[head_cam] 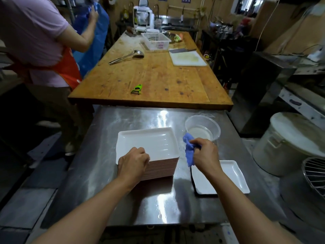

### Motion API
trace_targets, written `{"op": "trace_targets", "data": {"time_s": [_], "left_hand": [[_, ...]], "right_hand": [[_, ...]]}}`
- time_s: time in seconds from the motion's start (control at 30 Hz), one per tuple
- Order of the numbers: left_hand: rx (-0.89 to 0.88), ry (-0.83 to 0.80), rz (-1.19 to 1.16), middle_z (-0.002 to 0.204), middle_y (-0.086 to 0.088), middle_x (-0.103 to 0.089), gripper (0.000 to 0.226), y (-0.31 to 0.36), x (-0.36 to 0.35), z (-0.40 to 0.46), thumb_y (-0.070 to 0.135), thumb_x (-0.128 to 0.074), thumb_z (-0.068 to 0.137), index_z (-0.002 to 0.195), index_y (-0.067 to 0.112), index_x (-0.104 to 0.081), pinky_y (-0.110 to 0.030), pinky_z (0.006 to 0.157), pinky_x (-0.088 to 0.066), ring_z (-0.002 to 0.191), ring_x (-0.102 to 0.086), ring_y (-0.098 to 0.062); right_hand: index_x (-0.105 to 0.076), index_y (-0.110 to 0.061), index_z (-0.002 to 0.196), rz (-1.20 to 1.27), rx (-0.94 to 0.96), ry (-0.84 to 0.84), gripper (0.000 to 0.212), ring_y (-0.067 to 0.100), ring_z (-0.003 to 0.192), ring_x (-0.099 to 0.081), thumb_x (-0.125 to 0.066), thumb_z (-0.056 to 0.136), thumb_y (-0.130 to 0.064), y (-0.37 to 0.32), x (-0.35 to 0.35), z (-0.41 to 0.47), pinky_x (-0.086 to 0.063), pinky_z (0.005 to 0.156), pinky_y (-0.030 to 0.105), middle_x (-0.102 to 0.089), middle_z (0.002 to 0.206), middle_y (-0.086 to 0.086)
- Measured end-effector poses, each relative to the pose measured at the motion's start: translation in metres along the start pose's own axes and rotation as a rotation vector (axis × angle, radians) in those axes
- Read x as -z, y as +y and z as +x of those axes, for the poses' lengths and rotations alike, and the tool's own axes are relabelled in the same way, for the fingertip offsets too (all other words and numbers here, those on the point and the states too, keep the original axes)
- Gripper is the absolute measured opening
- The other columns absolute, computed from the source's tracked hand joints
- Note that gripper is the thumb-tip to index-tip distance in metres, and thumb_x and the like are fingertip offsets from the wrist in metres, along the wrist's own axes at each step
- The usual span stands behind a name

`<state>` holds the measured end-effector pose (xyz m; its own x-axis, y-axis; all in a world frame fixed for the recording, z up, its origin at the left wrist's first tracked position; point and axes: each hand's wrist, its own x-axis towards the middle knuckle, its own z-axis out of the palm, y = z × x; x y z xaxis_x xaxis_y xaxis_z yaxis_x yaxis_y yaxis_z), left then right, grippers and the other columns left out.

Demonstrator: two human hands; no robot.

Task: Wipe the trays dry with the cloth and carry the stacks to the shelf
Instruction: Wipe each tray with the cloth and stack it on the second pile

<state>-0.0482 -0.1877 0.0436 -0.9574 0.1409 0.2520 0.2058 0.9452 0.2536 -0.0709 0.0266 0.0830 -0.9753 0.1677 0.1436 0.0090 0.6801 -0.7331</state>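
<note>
Counter: I see a wet, shiny steel counter (109, 155) in front of me, butted against a long wooden counter (158, 76) that runs away into a cluttered kitchen.
Room: On the wood lie a green peeler (136, 89), a metal ladle (126, 56), a white cutting board (189, 58) and a white basket (156, 41). A person in a pink shirt and orange apron (35, 43) stands at the left. A large white lidded bucket (292, 141) sits at the right.
Left hand: My left hand (133, 162) has its fingers (140, 152) curled over the near left corner of the top tray; I see it gripping that rim.
Right hand: My right hand (204, 153) is closed round a blue cloth (189, 150), pinching it so that it hangs below the fist.
Stack of trays: The stack of trays (149, 143) stands mid-counter, white on top with pinkish edges below, directly under my left fingers and just left of the cloth.
Single tray: One white tray (230, 176) lies flat on a dark base, near right, partly under my right forearm.
Clear bowl: A clear plastic bowl (202, 127) stands just beyond my right hand, near the cloth's upper end.
</note>
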Motion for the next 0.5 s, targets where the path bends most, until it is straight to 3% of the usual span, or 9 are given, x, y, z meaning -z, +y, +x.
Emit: {"op": "trace_targets", "data": {"time_s": [0.07,0.13,0.23,0.3,0.37,0.5], "left_hand": [[-0.053,0.034,-0.019,0.076,0.003,-0.064,0.005,0.000,0.006,-0.001,0.013,-0.072,0.079,0.075,0.015,-0.072,-0.023,0.049,-0.029,0.074,-0.060,-0.021],[-0.095,0.081,-0.023,0.069,0.001,-0.061,0.011,0.003,0.012,-0.001,0.008,-0.075,0.073,0.068,0.011,-0.067,-0.023,0.042,-0.029,0.063,-0.059,-0.022],[-0.087,0.136,-0.033,0.069,-0.002,-0.062,0.008,0.007,0.023,0.002,0.015,-0.061,0.082,0.075,0.010,-0.062,-0.032,0.043,-0.039,0.060,-0.060,-0.027],[-0.065,0.146,-0.017,0.068,-0.004,-0.065,0.006,0.008,0.030,0.007,0.014,-0.063,0.084,0.081,0.009,-0.062,-0.034,0.046,-0.041,0.059,-0.062,-0.031],[-0.064,0.156,-0.020,0.071,-0.005,-0.066,0.006,0.013,0.040,0.011,0.015,-0.063,0.086,0.087,0.009,-0.062,-0.033,0.049,-0.037,0.062,-0.062,-0.033],[0.020,0.235,-0.144,0.074,-0.007,-0.066,0.011,0.023,0.063,0.020,0.022,-0.056,0.091,0.093,0.012,-0.060,-0.031,0.056,-0.030,0.070,-0.061,-0.034]], "right_hand": [[-0.072,-0.005,0.088,0.022,-0.025,0.010,0.033,0.016,0.075,-0.057,-0.045,0.078,0.010,0.003,0.001,0.001,-0.044,0.066,0.023,-0.068,0.083,0.010],[-0.072,-0.006,0.091,0.041,-0.042,0.032,0.033,0.015,0.076,-0.056,-0.045,0.079,0.010,0.004,0.001,0.003,-0.041,0.067,0.020,-0.067,0.085,0.008],[-0.071,-0.005,0.097,0.086,-0.071,0.054,0.032,0.018,0.083,-0.059,-0.046,0.083,0.008,0.002,0.002,0.008,-0.043,0.074,0.023,-0.068,0.093,0.009],[-0.071,-0.006,0.103,0.114,-0.097,0.063,0.033,0.022,0.093,-0.062,-0.047,0.084,0.006,-0.002,0.004,0.011,-0.044,0.079,0.024,-0.069,0.101,0.010],[-0.069,-0.009,0.106,0.143,-0.107,0.086,0.033,0.022,0.098,-0.061,-0.047,0.085,0.005,-0.007,0.008,0.013,-0.044,0.083,0.023,-0.068,0.106,0.010],[-0.070,-0.012,0.107,0.198,-0.082,0.170,0.029,0.012,0.089,-0.056,-0.051,0.089,0.000,-0.024,0.022,0.014,-0.045,0.084,0.024,-0.068,0.107,0.008]]}}
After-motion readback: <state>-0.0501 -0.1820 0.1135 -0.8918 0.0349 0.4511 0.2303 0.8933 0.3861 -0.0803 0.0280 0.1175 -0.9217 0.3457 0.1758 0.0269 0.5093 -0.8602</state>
